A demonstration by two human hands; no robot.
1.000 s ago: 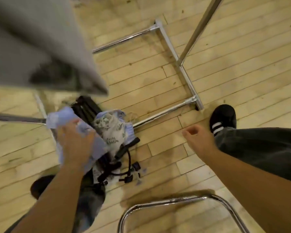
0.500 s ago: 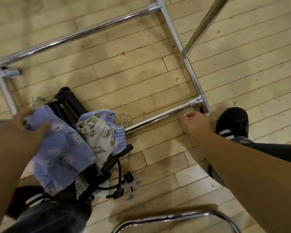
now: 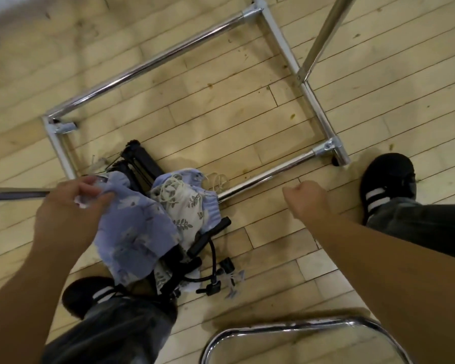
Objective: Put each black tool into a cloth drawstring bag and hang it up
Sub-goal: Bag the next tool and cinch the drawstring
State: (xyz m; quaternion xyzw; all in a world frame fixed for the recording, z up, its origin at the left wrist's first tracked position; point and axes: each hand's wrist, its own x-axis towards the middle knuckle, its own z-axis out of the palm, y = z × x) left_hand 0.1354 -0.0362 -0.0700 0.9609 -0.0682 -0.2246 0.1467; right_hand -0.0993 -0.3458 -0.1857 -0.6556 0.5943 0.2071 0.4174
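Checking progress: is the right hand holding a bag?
No, the right hand is an empty fist; the left hand grips the blue bag.

No legible text (or labels)

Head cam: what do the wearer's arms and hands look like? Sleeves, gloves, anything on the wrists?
Bare: left hand and right hand have no gloves and no rings that show. The left forearm and right forearm are uncovered to the frame edge: no sleeve, watch or band in view. The left hand is slightly blurred.
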